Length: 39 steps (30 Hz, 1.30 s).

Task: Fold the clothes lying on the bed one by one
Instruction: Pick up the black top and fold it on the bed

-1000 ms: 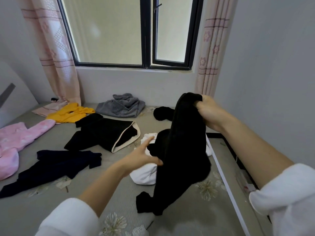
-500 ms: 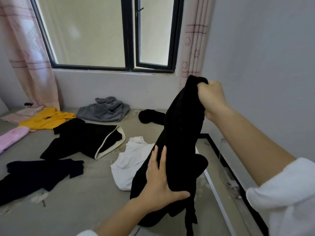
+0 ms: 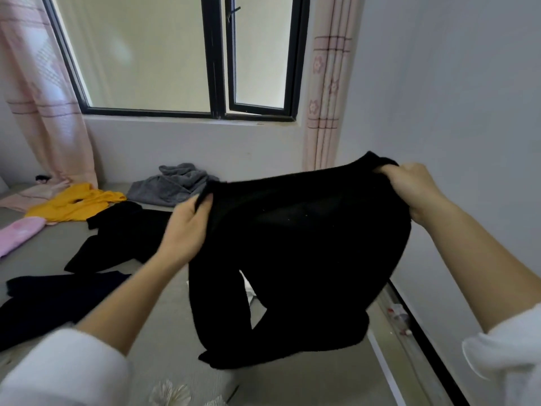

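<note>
Head camera: fingers (image 3: 202, 204) of the left hand (image 3: 187, 230) are clenched on one top corner of the black garment (image 3: 292, 244), and those of the right hand (image 3: 409, 190) clutch the other. Its top edge stretches between them, raised above the bed (image 3: 44, 253). The lower ends hang near the bed's white side rail (image 3: 383, 367); whether they touch the mattress is unclear. Bare mattress lies to the left of them. Farther left lie a navy piece (image 3: 52, 300), another black piece (image 3: 123, 238), and yellow (image 3: 76, 203), pink (image 3: 17, 235) and grey clothes (image 3: 172, 186). A pale wall (image 3: 453, 112) stands close on the right, with a window (image 3: 175, 54) behind.
</note>
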Each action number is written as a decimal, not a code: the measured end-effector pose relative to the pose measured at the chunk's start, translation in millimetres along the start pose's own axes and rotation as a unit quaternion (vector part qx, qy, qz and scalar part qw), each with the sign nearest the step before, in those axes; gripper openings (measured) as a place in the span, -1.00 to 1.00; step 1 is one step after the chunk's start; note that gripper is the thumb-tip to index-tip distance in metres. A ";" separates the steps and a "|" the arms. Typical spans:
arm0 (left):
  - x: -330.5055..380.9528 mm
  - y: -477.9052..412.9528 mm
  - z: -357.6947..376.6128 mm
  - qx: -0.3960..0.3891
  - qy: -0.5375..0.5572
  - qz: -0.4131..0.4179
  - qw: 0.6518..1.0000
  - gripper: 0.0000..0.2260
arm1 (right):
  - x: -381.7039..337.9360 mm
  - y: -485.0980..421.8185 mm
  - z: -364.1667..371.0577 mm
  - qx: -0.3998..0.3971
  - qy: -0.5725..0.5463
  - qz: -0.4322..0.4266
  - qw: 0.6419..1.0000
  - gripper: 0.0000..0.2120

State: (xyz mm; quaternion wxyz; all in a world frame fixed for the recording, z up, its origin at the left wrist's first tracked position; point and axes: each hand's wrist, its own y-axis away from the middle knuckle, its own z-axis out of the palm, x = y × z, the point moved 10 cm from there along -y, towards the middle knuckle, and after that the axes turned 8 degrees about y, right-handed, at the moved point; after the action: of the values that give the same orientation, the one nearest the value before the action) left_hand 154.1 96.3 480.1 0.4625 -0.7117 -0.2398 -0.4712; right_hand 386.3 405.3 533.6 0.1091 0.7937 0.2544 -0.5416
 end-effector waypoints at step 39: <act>1.3 -45.8 -66.1 -0.112 0.081 -0.106 0.985 -0.80 | 16.6 -6.5 63.8 -0.338 -0.082 -0.093 0.933 -0.71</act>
State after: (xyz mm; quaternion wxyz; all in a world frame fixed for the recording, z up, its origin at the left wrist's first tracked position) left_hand 89.3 58.6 509.5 0.3452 -0.6888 -0.2213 -0.5978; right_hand 336.3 386.9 494.2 0.3403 0.6357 0.4850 -0.4949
